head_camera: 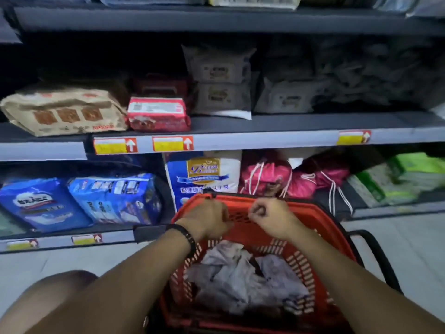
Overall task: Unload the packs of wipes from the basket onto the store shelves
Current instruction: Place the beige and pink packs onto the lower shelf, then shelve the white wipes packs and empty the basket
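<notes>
Hands are hovering close together, not touching, over the far end of the red slotted plastic basket [310, 213]: left hand [207, 219] and right hand [271, 218] both curling on nothing. Crumpled grey wipe packs [240, 280] are lying heaped below, nearer the forearms, long axes unclear.

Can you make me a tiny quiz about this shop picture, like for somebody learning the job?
1. True or false: the basket is blue.
2. What lies right beside the brown pack on the middle shelf? A) a red pack B) a green box C) a pink bag
3. Are any grey packs left in the basket?
Key: 1 false, it is red. 2 A. 3 yes, several.
</notes>
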The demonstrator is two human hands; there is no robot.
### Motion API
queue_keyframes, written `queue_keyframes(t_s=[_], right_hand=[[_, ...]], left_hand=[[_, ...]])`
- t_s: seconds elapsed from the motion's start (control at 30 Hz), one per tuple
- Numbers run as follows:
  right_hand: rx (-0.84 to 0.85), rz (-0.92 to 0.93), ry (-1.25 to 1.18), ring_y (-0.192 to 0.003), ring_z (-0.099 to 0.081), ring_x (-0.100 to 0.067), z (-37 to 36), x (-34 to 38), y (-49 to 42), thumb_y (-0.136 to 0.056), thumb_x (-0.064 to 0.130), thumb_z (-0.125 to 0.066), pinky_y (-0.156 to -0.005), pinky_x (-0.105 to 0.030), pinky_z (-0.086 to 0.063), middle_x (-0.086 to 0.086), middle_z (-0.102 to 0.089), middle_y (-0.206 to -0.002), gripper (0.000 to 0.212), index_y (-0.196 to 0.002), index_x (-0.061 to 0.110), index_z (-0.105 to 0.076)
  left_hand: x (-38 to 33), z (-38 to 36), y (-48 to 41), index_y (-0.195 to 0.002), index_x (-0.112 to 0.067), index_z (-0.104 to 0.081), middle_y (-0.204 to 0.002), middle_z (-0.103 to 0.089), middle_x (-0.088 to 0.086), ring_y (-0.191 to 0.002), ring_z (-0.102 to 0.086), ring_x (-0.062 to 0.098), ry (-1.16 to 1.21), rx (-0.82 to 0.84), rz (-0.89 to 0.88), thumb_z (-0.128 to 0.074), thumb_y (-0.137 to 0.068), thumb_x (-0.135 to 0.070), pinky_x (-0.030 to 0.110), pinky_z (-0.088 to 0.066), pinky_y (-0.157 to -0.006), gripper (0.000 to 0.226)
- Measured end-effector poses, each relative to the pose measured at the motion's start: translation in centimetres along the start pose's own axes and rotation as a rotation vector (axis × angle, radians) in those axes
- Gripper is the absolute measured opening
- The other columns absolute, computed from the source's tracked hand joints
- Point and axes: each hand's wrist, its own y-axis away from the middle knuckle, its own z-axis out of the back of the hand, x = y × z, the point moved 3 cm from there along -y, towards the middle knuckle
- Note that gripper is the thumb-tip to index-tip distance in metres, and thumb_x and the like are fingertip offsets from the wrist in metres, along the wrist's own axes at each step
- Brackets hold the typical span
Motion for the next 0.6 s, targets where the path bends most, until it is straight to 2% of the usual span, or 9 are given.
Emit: queue_keyframes(t_s=[0.07,0.13,0.2,0.27,0.33,0.4,0.43,0.5,0.6], right_hand=[[0.127,-0.130,0.020,-0.086,-0.075,-0.015,-2.4,-4.4,1.2,-0.089,0.020,-0.080,-0.079,-0.027,-0.056,0.000,-0.079,-0.086,0.015,-0.079,0.027,-0.072],[0.250,-0.243,0.079,-0.094,-0.074,-0.020,-5.5,-8.5,2.5,-0.090,0.028,-0.078,-0.077,-0.027,-0.050,-0.005,-0.079,-0.094,0.006,-0.085,0.025,-0.078],[0.300,-0.378,0.052,-0.094,-0.074,-0.024,-9.1,-12.3,3.5,-0.083,0.041,-0.072,-0.079,-0.030,-0.055,-0.007,-0.078,-0.090,0.022,-0.084,0.020,-0.080],[0.323,-0.489,-0.079,-0.093,-0.075,-0.024,-13.7,-16.2,3.7,-0.076,0.052,-0.071,-0.083,-0.034,-0.060,-0.005,-0.077,-0.090,0.034,-0.087,0.019,-0.076],[0.380,-0.547,-0.216,-0.096,-0.075,-0.023,-15.7,-14.9,4.5,-0.085,0.063,-0.074,-0.079,-0.031,-0.057,-0.004,-0.074,-0.093,0.047,-0.094,0.017,-0.072],[0.408,-0.589,-0.311,-0.093,-0.073,-0.021,-15.2,-11.2,4.7,-0.097,0.060,-0.065,-0.077,-0.027,-0.052,-0.002,-0.074,-0.095,0.042,-0.103,0.019,-0.071],[0.439,-0.619,-0.335,-0.095,-0.070,-0.020,-15.6,-10.6,4.3,-0.099,0.059,-0.062,-0.080,-0.027,-0.051,-0.002,-0.074,-0.105,0.042,-0.115,0.021,-0.071],[0.459,-0.645,-0.354,-0.113,-0.067,-0.025,-16.5,-9.6,3.4,-0.102,0.055,-0.060,-0.092,-0.030,-0.050,-0.005,-0.070,-0.133,0.051,-0.135,0.017,-0.067],[0.493,-0.615,-0.290,-0.142,-0.054,-0.027,-18.2,-9.0,2.3,-0.107,0.053,-0.052,-0.106,-0.027,-0.043,-0.008,-0.057,-0.155,0.058,-0.150,0.014,-0.059]], left_hand=[[-0.4,-3.9,-0.9,-0.113,-0.017,-0.077,-0.118,-0.076,0.010,-0.110,-0.070,0.029,-0.051,0.192,0.012,-0.070,-0.090,-0.048,0.033,-0.054,-0.091,0.039],[0.1,-7.3,-2.4,-0.123,-0.014,-0.073,-0.128,-0.072,0.013,-0.119,-0.067,0.032,-0.029,0.258,0.106,-0.066,-0.093,-0.049,0.034,-0.052,-0.095,0.046],[1.0,-10.5,-4.0,-0.142,-0.017,-0.061,-0.145,-0.063,0.013,-0.132,-0.059,0.033,0.032,0.274,0.213,-0.057,-0.091,-0.062,0.037,-0.050,-0.107,0.069],[2.0,-13.0,-4.9,-0.158,-0.015,-0.042,-0.161,-0.047,0.016,-0.146,-0.047,0.035,0.117,0.274,0.320,-0.043,-0.091,-0.073,0.044,-0.040,-0.119,0.089],[2.8,-14.5,-5.4,-0.158,-0.006,-0.041,-0.164,-0.040,0.020,-0.150,-0.041,0.037,0.187,0.255,0.414,-0.032,-0.104,-0.066,0.044,-0.034,-0.123,0.082],[2.8,-15.7,-5.6,-0.151,-0.001,-0.050,-0.160,-0.045,0.023,-0.147,-0.046,0.036,0.275,0.235,0.483,-0.029,-0.109,-0.058,0.040,-0.036,-0.120,0.074],[2.8,-16.4,-5.5,-0.149,-0.001,-0.053,-0.158,-0.048,0.023,-0.145,-0.048,0.036,0.315,0.243,0.513,-0.032,-0.108,-0.059,0.039,-0.039,-0.118,0.073],[3.5,-17.8,-5.8,-0.144,-0.004,-0.059,-0.152,-0.056,0.020,-0.138,-0.056,0.036,0.414,0.242,0.582,-0.050,-0.099,-0.065,0.039,-0.045,-0.113,0.077],[5.3,-20.1,-7.6,-0.132,-0.007,-0.069,-0.140,-0.067,0.011,-0.122,-0.066,0.028,0.632,0.262,0.653,-0.079,-0.066,-0.066,0.037,-0.053,-0.107,0.090]])
